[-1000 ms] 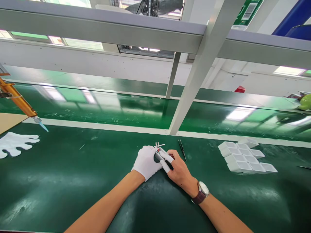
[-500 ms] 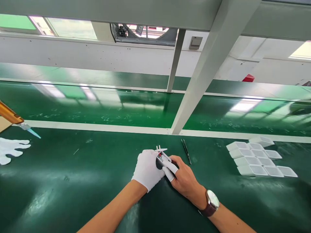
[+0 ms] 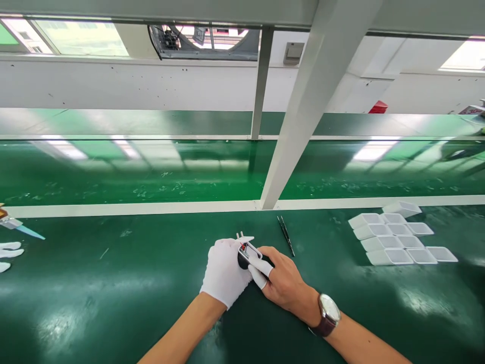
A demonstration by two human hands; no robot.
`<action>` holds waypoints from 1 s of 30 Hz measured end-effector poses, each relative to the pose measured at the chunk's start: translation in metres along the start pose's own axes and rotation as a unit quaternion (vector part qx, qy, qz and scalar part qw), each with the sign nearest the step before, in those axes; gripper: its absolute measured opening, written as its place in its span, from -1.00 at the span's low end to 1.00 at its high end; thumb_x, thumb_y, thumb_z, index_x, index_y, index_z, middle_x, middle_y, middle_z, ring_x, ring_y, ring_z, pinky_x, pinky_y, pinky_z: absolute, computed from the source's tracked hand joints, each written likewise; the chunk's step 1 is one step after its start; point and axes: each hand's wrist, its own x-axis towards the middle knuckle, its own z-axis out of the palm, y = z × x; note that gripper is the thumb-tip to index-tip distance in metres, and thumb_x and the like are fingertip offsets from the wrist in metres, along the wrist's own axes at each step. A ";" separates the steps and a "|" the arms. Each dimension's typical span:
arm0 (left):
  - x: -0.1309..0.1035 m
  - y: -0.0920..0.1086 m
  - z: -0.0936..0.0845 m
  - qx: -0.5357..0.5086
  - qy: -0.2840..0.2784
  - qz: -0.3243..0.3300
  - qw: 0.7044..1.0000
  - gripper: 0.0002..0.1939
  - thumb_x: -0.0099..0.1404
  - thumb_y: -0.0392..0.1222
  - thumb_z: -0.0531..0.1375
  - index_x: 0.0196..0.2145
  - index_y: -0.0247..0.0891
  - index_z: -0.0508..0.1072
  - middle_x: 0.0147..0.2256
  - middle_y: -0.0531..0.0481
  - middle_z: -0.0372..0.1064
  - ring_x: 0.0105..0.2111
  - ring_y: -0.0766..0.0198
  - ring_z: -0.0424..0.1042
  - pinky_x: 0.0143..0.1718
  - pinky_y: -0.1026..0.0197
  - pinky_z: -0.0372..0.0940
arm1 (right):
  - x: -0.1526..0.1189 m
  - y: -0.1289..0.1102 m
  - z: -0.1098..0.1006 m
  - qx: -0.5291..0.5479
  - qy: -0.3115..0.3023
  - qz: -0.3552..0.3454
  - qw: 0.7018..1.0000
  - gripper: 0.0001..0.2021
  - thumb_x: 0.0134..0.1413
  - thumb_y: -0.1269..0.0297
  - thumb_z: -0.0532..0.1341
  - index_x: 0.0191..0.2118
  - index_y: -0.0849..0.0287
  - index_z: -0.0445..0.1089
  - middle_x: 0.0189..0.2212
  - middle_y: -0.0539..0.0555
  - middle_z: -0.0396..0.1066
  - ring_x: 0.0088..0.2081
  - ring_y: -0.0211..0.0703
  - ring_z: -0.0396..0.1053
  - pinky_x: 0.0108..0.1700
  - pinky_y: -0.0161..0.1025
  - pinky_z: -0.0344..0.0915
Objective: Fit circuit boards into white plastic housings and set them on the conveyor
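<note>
Since the earlier frame, our view has swung so that nearly everything on the bench sits farther left: a dispenser with a pale blue nozzle [image 3: 30, 232] and a spare white glove [image 3: 9, 253] are now mostly cut off by the left edge, while our two hands stay together over the same small object. That object, a small open casing [image 3: 248, 251] with a silver-coloured rim and a black side, is at the centre of the lower view, between our hands and above the green bench [image 3: 151, 293]. A bit of red shows inside it, too small to identify. Two short prongs [image 3: 240, 235] stick up at its far end, beside a thin whitish piece [image 3: 247, 238]. Our left hand [image 3: 224, 270], in a white glove, is closed around the casing's left side, its fingertips largely hidden. Our right hand [image 3: 284, 283] wears white covers [image 3: 261, 264] on two digits, which come almost together and touch the near right side of the casing; we cannot tell whether they pinch it or only press. A round-faced watch [image 3: 329, 309] is on our right wrist. Black tweezers [image 3: 286, 236] lie just beyond the right hand, and white trays [image 3: 379, 243] sit grouped well to the right.
</note>
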 end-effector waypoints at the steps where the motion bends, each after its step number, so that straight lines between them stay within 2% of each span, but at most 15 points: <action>1: 0.000 0.001 -0.001 0.001 0.000 -0.004 1.000 -0.70 0.15 -0.09 0.28 -0.15 -0.18 0.59 -0.25 -0.17 0.50 -0.13 -0.07 0.43 -0.14 0.02 0.26 | -0.001 0.001 0.001 -0.006 0.000 -0.002 1.000 -0.85 0.27 0.41 0.16 -0.16 0.13 0.47 -0.13 0.23 0.44 -0.13 -0.03 0.45 -0.17 -0.13 0.48; 8: 0.004 0.008 -0.008 0.002 -0.009 -0.021 1.000 -0.84 0.13 -0.20 0.26 -0.29 -0.17 0.57 -0.31 -0.11 0.50 -0.23 0.03 0.43 -0.19 0.10 0.24 | 0.001 0.003 0.004 -0.074 0.017 -0.023 0.997 -0.80 0.34 0.27 0.11 -0.18 0.20 0.47 -0.18 0.21 0.43 -0.27 -0.12 0.39 -0.28 -0.21 0.41; 12: 0.002 0.006 -0.002 -0.039 0.020 -0.034 0.998 -0.72 0.05 -0.23 0.30 -0.21 -0.21 0.55 -0.27 -0.13 0.50 -0.23 0.04 0.43 -0.18 0.11 0.26 | 0.001 0.000 0.001 -0.074 -0.028 -0.002 0.997 -0.76 0.37 0.24 0.08 -0.05 0.21 0.45 -0.14 0.21 0.41 -0.27 -0.12 0.41 -0.24 -0.19 0.43; 16: 0.002 0.000 0.000 -0.080 0.045 -0.010 0.996 -0.76 0.07 -0.19 0.30 -0.25 -0.23 0.53 -0.30 -0.11 0.50 -0.25 0.07 0.43 -0.20 0.13 0.26 | -0.001 -0.003 -0.003 -0.027 -0.074 0.017 0.997 -0.69 0.38 0.30 0.05 0.15 0.20 0.32 0.02 0.23 0.38 -0.17 -0.09 0.46 -0.13 -0.16 0.47; 19: 0.011 -0.007 -0.011 -0.096 0.080 -0.038 0.991 -0.85 0.08 -0.13 0.30 -0.39 -0.23 0.49 -0.40 -0.05 0.48 -0.33 0.12 0.43 -0.28 0.17 0.24 | -0.004 -0.004 -0.003 -0.010 -0.083 0.013 0.996 -0.61 0.39 0.31 0.02 0.25 0.20 0.21 0.13 0.25 0.34 -0.04 -0.04 0.46 -0.01 -0.11 0.47; 22: 0.022 -0.017 -0.025 -0.118 0.125 -0.081 0.982 -0.85 0.10 -0.15 0.26 -0.53 -0.23 0.41 -0.52 0.00 0.42 -0.46 0.21 0.42 -0.36 0.21 0.21 | -0.008 -0.003 0.000 -0.039 -0.098 -0.020 0.994 -0.60 0.37 0.32 0.03 0.25 0.28 0.23 0.17 0.31 0.31 0.04 0.05 0.43 0.05 -0.04 0.45; 25: 0.028 -0.024 -0.034 -0.134 0.133 -0.081 0.979 -0.82 0.11 -0.16 0.23 -0.58 -0.22 0.36 -0.58 0.05 0.39 -0.53 0.27 0.39 -0.40 0.24 0.21 | -0.009 -0.003 0.003 -0.068 -0.111 -0.054 0.990 -0.61 0.32 0.37 0.08 0.21 0.31 0.29 0.15 0.35 0.34 0.10 0.12 0.38 0.10 0.02 0.41; 30: 0.037 -0.026 -0.027 -0.150 0.125 -0.083 0.977 -0.88 0.03 -0.21 0.28 -0.56 -0.24 0.40 -0.58 0.06 0.39 -0.54 0.29 0.38 -0.43 0.26 0.20 | -0.008 -0.007 0.003 -0.099 -0.129 -0.079 0.984 -0.70 0.28 0.43 0.11 0.08 0.27 0.39 0.06 0.29 0.40 0.02 0.10 0.39 0.02 0.01 0.42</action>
